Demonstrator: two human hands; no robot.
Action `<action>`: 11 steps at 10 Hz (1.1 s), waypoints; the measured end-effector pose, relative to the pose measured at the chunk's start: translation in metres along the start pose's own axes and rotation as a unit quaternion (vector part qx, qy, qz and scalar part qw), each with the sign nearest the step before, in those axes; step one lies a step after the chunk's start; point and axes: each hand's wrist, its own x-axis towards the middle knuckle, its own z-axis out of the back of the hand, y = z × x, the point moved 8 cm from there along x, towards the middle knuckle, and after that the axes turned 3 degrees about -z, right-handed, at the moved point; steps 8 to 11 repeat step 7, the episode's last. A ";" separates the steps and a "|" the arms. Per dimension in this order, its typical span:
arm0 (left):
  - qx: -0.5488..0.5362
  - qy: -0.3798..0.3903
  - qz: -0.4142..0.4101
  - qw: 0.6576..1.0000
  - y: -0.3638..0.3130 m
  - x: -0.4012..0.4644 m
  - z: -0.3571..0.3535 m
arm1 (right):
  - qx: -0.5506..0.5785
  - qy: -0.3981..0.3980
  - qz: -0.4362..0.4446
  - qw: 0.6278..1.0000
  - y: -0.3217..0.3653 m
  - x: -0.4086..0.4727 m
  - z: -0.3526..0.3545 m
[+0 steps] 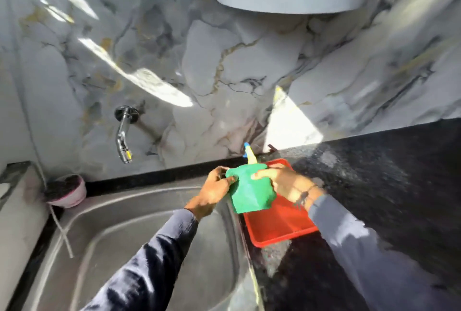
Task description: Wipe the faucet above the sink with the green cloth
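You are holding the soft, creased green cloth (250, 189) in both grips, left hand (214, 189) and right hand (284, 182), above the red plastic tray's (279, 226) edge; the chrome faucet (124, 136) is hanging well apart over the steel sink (139, 236).

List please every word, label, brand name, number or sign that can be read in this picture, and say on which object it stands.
None can be read.
spray bottle: mostly hidden behind the green cloth; no label shows.
faucet: a small yellow mark near the spout, too blurred to tell if it carries text.
red tray, sink, pink bowl: no text visible.
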 end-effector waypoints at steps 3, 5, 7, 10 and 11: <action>0.243 -0.034 0.048 0.968 0.099 0.029 -0.088 | -0.217 -0.154 -0.102 0.958 -0.100 0.038 0.114; 0.440 0.057 -0.001 0.896 0.109 0.038 -0.137 | -0.371 -0.206 -0.109 0.899 -0.135 0.060 0.143; 0.572 0.039 -0.098 0.814 0.078 0.028 -0.137 | -0.442 -0.242 0.008 0.864 -0.097 0.049 0.134; 0.572 0.039 -0.098 0.814 0.078 0.028 -0.137 | -0.442 -0.242 0.008 0.864 -0.097 0.049 0.134; 0.572 0.039 -0.098 0.814 0.078 0.028 -0.137 | -0.442 -0.242 0.008 0.864 -0.097 0.049 0.134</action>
